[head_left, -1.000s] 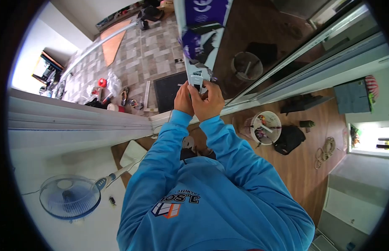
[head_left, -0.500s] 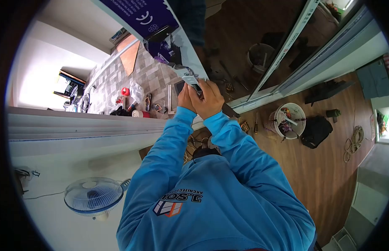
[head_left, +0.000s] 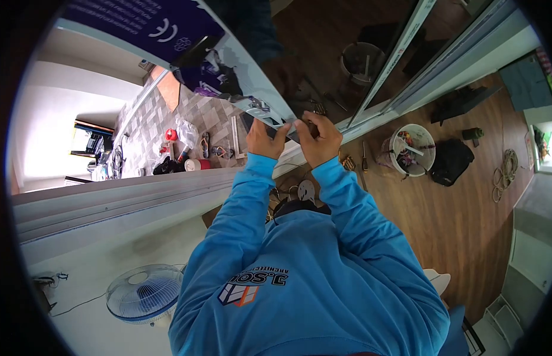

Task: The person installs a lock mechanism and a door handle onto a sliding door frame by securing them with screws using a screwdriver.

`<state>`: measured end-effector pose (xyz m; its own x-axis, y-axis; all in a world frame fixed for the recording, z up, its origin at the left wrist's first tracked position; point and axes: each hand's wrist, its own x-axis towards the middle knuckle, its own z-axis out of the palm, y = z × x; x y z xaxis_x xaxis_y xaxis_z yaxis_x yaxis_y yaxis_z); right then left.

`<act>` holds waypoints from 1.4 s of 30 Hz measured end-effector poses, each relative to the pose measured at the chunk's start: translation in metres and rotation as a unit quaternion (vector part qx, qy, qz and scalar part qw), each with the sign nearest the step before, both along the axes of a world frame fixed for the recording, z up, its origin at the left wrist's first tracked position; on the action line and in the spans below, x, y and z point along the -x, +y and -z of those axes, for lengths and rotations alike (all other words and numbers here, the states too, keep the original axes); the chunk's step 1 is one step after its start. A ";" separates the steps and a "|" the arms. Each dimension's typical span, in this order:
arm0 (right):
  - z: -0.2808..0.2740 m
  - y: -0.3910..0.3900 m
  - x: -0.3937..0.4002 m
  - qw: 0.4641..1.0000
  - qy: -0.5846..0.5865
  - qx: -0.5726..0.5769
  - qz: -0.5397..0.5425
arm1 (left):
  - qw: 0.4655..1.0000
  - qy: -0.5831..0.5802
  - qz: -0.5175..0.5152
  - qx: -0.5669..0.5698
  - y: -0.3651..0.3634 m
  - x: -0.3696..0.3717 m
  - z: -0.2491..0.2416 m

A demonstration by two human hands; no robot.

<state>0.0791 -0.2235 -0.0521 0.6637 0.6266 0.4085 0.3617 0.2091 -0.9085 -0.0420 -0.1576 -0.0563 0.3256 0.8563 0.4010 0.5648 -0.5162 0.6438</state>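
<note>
Purple printed film (head_left: 147, 28) with a CE mark covers part of a white-edged panel (head_left: 243, 56), and its lower end is torn and crumpled. My left hand (head_left: 266, 141) closes thumb and fingers around the white lower end of this panel, beside the torn film. At the corner just to the right, my right hand (head_left: 319, 140) has its thumb against the edge and its fingers curled; whatever may be in that pinch is hidden. A dark glass pane (head_left: 323, 59) rises beyond the right hand and reflects the room.
To the right on the wood floor stand a white bucket (head_left: 411, 149) of odds and ends, a black bag (head_left: 452, 162), a screwdriver (head_left: 364, 157) and coiled rope (head_left: 505, 176). A fan (head_left: 144, 292) is at lower left. Sandals (head_left: 205, 144) lie on the tiles beyond the sill.
My hands were close together at the panel's end and are now apart, the right one shifted rightward. The panel and film appear farther left and lower in view.
</note>
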 end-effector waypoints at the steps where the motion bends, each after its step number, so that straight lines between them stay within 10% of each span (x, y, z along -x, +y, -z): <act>1: 0.009 -0.005 -0.002 0.998 0.036 0.044 -0.003 | 0.999 -0.020 0.005 0.036 -0.001 0.000 -0.003; 13: 0.007 -0.002 0.007 0.990 0.122 0.013 -0.068 | 0.998 -0.024 -0.043 0.029 -0.004 -0.001 0.012; 18: -0.017 0.010 0.008 0.991 -0.059 -0.068 -0.104 | 0.999 -0.001 -0.030 -0.018 -0.006 -0.004 0.007; 42: -0.004 0.022 0.024 0.984 -0.158 -0.073 -0.042 | 0.998 0.027 0.002 0.062 -0.003 0.011 -0.023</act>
